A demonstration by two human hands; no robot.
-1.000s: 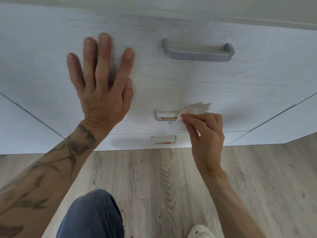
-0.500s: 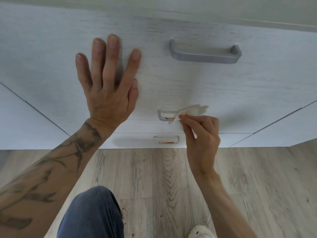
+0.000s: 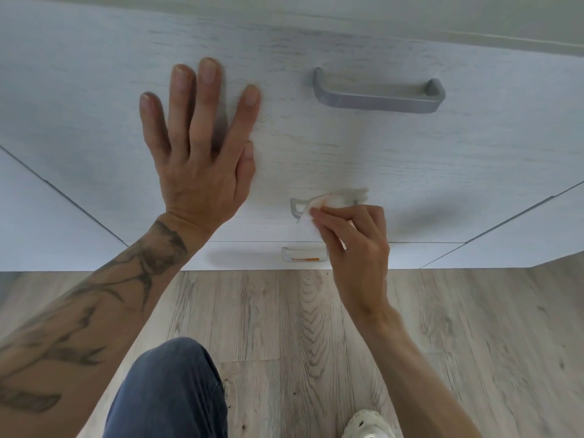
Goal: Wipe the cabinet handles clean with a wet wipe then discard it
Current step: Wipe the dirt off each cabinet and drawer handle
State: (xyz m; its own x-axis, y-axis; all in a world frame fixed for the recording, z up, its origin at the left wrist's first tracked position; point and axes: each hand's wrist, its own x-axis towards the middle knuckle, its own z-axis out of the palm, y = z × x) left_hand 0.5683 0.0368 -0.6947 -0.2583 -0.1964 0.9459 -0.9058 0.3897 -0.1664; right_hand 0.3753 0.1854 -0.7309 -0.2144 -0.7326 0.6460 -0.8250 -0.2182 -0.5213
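Note:
Three grey metal handles run down a whitish wood-grain drawer front point(image 3: 410, 159). The top handle point(image 3: 377, 96) is bare. My right hand point(image 3: 354, 245) pinches a white wet wipe point(image 3: 331, 202) against the middle handle point(image 3: 296, 207), covering all but its left end; the wipe shows a faint orange tint. The bottom handle point(image 3: 300, 255) carries an orange smear, and my fingers hide its right end. My left hand point(image 3: 202, 147) lies flat with fingers spread on the drawer front, left of the handles, holding nothing.
Light wood-look floor point(image 3: 442, 343) stretches below the cabinet. My knee in blue trousers point(image 3: 170, 390) and a pale shoe point(image 3: 368, 425) sit at the bottom edge. Neighbouring cabinet fronts point(image 3: 38, 222) flank the drawers on both sides.
My right hand has slid the wipe leftward along the middle handle, now covering the orange smear seen earlier. The left hand stays pressed on the drawer front.

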